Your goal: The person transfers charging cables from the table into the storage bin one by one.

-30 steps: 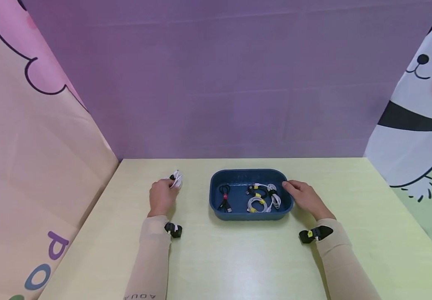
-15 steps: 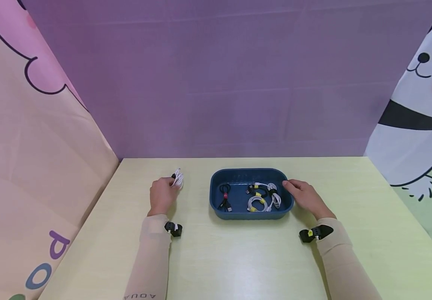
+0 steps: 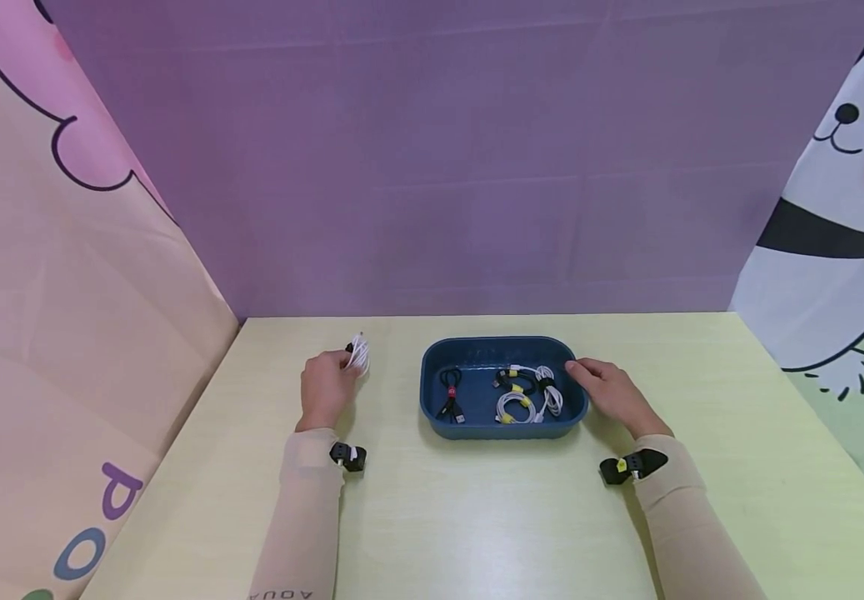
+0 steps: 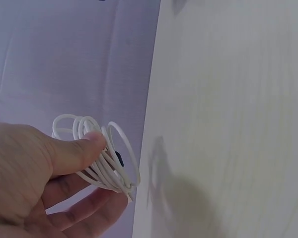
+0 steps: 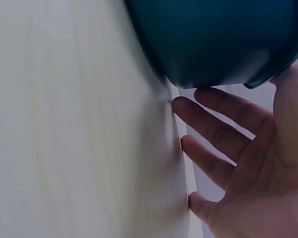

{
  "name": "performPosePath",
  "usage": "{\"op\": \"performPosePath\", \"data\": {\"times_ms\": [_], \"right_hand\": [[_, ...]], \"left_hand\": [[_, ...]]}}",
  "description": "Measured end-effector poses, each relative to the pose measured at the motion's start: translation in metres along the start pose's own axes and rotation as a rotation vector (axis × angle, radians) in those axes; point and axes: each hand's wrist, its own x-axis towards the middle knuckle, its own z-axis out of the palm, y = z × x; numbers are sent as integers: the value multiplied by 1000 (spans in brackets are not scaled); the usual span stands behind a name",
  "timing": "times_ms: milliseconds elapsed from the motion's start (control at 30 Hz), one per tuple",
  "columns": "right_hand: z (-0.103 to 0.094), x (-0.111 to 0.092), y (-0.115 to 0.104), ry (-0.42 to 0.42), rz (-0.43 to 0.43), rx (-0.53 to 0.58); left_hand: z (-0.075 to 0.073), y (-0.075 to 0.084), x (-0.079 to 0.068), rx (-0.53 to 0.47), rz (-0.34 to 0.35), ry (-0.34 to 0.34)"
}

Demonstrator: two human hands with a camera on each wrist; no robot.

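Note:
In the head view my left hand (image 3: 327, 390) is over the table left of the bin. It pinches a coiled white cable (image 3: 359, 355) between thumb and fingers. The left wrist view shows the cable's loops (image 4: 107, 171) and a small black piece at the bundle. My right hand (image 3: 611, 396) holds the right end of a blue plastic bin (image 3: 502, 432), thumb over the rim. In the right wrist view the index finger touches the bin's outer wall (image 5: 213, 44), while the other fingers spread below it near the table.
Inside the bin are a black USB cable (image 3: 450, 396) with a red tie at the left, and a white cable coil (image 3: 514, 409), a black coil (image 3: 525, 383) and a tied white cable (image 3: 549, 392) at the right. A purple backdrop (image 3: 432, 167) rises behind the table (image 3: 469, 517).
My left hand has risen or tipped slightly, so the white cable shows a little higher and further right. The right hand and the bin have stayed in place.

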Motion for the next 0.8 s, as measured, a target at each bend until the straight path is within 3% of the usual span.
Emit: {"op": "performPosePath", "data": {"times_ms": [800], "right_hand": [[0,1,1,4,-1,12]], "left_hand": [[-12,15,-4,49,24,3]]}}
